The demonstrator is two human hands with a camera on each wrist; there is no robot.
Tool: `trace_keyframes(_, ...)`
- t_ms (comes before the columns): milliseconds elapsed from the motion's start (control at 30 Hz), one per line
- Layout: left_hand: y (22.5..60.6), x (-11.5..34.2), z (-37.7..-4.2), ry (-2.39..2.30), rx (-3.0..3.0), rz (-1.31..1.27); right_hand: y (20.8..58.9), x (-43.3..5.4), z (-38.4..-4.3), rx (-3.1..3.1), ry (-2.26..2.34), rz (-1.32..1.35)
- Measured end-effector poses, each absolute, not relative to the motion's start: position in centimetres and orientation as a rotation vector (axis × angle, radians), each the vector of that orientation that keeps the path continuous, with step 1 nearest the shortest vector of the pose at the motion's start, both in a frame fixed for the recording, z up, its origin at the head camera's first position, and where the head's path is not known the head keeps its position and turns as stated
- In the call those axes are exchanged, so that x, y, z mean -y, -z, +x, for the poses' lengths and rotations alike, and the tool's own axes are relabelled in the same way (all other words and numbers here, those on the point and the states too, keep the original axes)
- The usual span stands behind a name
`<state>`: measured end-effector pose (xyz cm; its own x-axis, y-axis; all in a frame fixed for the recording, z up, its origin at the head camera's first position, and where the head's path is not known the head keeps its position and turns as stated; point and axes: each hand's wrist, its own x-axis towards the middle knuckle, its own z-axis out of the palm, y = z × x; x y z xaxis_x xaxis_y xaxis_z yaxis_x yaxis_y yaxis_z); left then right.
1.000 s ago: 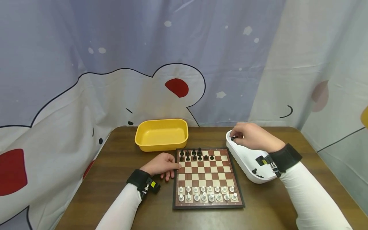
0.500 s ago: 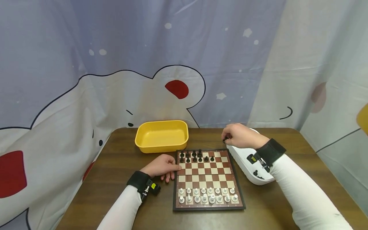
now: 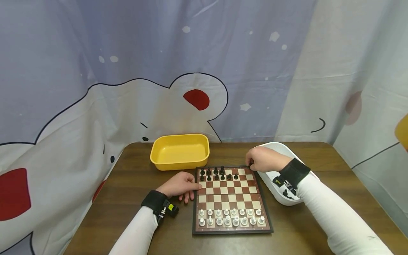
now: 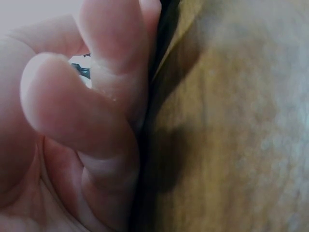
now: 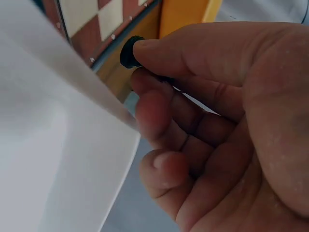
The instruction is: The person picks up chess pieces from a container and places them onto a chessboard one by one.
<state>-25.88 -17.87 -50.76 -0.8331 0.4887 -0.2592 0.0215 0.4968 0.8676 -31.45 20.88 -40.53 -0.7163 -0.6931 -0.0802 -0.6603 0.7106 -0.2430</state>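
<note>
A brown-and-cream chessboard (image 3: 227, 190) lies on the table with two rows of white chess pieces along its near side. Black chess pieces (image 3: 216, 177) fill part of its far rows, toward the left. My left hand (image 3: 178, 185) holds the board's left edge, one digit on top and curled fingers (image 4: 72, 104) against the dark side. Just off the far right corner, my right hand (image 3: 265, 159) pinches a black chess piece (image 5: 127, 54) between thumb and fingers. Its round base shows in the right wrist view; the rest is hidden in the grip.
Right of the board stands a white tray (image 3: 276, 143), partly under my right forearm, with a few black pieces (image 3: 285, 193) at its near end. A yellow tray (image 3: 180, 165) sits behind the board's left corner. A printed curtain (image 3: 255, 71) hangs behind the table.
My right hand has lifted the black chess piece out of the white tray and come left and nearer, to the board's far right corner. The left hand stays at the board's edge.
</note>
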Motion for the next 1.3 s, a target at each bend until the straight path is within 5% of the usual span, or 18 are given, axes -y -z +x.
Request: trace_keyframes(1300, 50.2, 18.5, -25.3, -1.311, -2.268, 0.415, 41.2, -18.6, -31.4, -2.760, 0.068, -1.114)
